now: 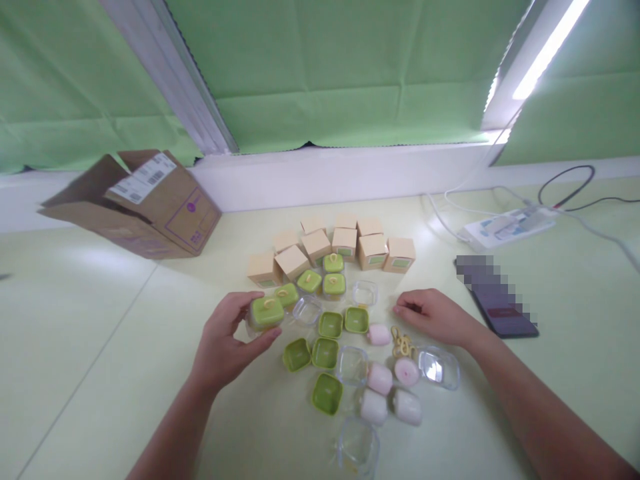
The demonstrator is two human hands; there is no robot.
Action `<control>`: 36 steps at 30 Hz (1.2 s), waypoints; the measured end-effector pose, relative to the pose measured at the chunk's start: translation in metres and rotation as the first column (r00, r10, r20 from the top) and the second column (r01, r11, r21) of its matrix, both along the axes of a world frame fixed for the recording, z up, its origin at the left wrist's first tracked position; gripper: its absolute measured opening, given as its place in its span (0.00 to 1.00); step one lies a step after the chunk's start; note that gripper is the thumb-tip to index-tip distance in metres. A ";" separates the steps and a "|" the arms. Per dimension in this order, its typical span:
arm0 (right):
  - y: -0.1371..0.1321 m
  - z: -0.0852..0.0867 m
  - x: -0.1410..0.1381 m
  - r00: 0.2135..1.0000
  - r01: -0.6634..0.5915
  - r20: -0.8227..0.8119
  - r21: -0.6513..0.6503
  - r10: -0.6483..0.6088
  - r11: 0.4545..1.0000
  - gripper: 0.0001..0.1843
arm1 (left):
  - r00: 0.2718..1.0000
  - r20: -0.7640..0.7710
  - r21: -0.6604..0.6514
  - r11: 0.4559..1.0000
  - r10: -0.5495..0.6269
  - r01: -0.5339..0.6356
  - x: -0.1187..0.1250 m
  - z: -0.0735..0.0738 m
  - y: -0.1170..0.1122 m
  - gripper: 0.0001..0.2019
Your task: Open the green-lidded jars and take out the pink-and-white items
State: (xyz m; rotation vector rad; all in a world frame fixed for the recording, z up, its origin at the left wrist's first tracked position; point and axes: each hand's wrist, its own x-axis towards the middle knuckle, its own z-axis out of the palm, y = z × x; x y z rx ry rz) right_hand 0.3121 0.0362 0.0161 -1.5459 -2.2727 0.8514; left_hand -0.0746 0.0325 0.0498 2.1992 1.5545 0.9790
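Note:
My left hand grips a small clear container with a green lid, thumb on the near side and fingers behind it. My right hand rests on the table with its fingers curled; what they hold, if anything, is hidden. Close by lie yellow loops and a pink cylinder. Between the hands are several upturned green lids and clear containers. Other lidded containers stand behind them. Pink and white cylinders sit nearer me.
Several small cardboard boxes stand in an arc at the back. A large open carton is at the left. On the right are a phone and a power strip with cables. Green blinds hang behind the table.

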 end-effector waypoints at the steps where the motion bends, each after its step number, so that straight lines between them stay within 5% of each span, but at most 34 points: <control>1: 0.000 0.001 -0.001 1.000 -0.002 -0.007 0.004 0.002 1.000 0.18 | 0.999 -0.022 0.009 0.999 -0.048 0.048 0.003 0.001 -0.002 0.21; 8: -0.006 0.016 -0.011 0.998 -0.012 -0.068 0.075 0.017 0.997 0.15 | 0.981 -0.048 0.071 0.979 -0.186 0.189 0.030 0.003 -0.013 0.21; 19: -0.034 0.044 -0.040 0.961 -0.161 -0.178 0.250 0.209 0.955 0.17 | 0.940 -0.033 0.012 0.941 -0.339 0.339 0.055 -0.003 -0.030 0.28; 36: -0.056 0.037 -0.077 0.931 -0.339 0.016 0.403 0.363 0.850 0.22 | 0.853 0.058 -0.032 0.853 -0.519 0.521 0.078 -0.010 -0.049 0.34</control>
